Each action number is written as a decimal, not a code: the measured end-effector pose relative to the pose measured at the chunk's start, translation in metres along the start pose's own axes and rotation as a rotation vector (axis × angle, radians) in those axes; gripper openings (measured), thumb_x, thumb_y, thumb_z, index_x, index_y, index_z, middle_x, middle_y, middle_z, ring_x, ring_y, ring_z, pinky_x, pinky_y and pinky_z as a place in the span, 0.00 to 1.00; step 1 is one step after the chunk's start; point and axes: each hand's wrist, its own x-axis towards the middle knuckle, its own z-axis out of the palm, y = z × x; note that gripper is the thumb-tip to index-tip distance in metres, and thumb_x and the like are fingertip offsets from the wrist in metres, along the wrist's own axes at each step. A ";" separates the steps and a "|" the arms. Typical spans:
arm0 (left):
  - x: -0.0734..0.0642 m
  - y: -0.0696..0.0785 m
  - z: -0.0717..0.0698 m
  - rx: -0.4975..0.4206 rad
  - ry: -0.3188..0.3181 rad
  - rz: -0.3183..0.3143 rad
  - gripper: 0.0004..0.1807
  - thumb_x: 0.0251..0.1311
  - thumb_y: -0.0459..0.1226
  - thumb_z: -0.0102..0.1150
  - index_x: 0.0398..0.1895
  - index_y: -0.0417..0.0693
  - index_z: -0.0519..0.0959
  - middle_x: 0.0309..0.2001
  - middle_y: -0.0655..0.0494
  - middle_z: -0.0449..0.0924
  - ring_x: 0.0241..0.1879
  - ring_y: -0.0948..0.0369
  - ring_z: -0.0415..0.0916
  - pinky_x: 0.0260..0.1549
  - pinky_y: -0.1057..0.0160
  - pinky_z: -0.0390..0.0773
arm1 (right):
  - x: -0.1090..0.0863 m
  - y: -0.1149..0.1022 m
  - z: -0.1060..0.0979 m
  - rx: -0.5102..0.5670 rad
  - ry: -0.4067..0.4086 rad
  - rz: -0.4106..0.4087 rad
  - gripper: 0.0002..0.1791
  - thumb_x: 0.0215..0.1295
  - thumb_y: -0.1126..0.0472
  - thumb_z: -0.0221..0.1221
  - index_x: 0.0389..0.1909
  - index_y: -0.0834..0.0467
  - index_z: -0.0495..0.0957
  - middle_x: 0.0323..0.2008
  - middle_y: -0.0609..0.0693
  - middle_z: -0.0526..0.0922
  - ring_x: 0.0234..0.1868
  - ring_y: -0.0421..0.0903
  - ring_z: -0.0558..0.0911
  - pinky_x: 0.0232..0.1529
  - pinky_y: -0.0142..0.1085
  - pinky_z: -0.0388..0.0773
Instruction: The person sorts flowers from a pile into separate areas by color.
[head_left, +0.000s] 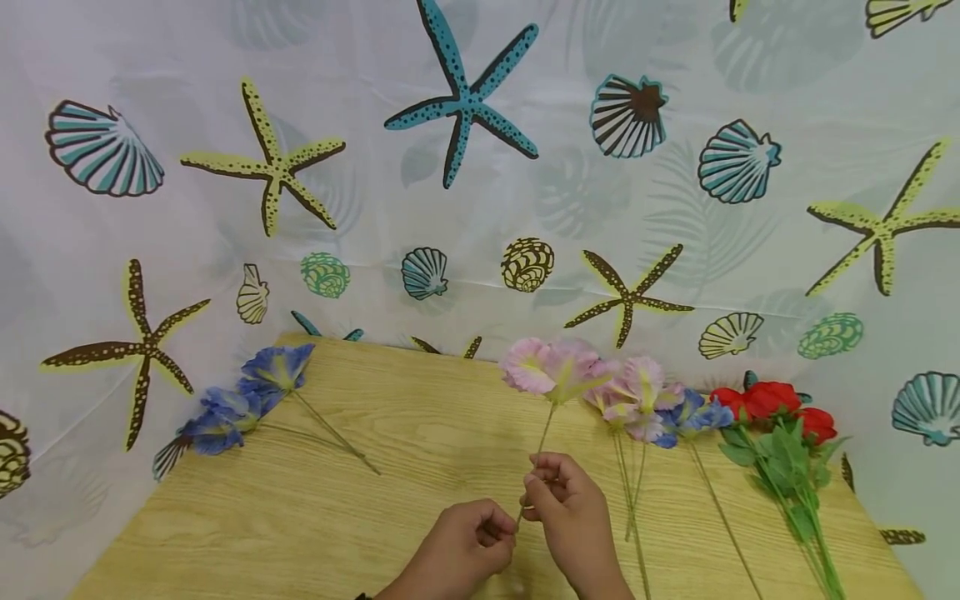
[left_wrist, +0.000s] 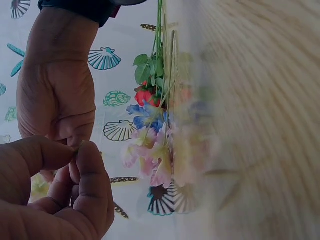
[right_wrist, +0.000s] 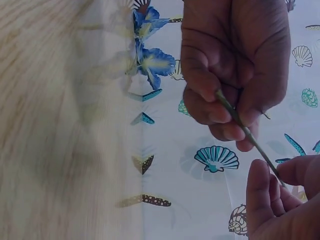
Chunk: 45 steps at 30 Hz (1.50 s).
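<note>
A pink artificial flower [head_left: 551,371] with yellowish streaks is held up in the head view, its bloom at the top of a thin green stem [right_wrist: 252,137]. My right hand [head_left: 576,521] pinches the stem about midway between thumb and fingers. Lower down, near the stem's end, the thumb and fingers of my left hand [head_left: 467,546] pinch it too. In the right wrist view the stem slants between the left hand [right_wrist: 235,65] above and the right hand [right_wrist: 287,202] below. The left wrist view shows the left hand's pinching fingertips [left_wrist: 82,150] close in front of the right hand.
On the wooden table [head_left: 420,417], blue flowers [head_left: 236,408] lie at the left. To the right lie pink flowers [head_left: 637,396], a blue flower [head_left: 693,414] and red flowers [head_left: 772,402] with green leaves. A white curtain [head_left: 360,200] printed with starfish and shells stands behind and beside the table.
</note>
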 end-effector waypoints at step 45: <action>-0.017 -0.022 -0.052 0.596 -0.009 0.087 0.25 0.64 0.45 0.64 0.59 0.41 0.76 0.61 0.44 0.69 0.60 0.41 0.69 0.53 0.41 0.74 | 0.068 0.062 -0.128 -0.424 0.233 0.115 0.23 0.77 0.58 0.49 0.65 0.66 0.70 0.48 0.63 0.77 0.42 0.54 0.81 0.35 0.39 0.81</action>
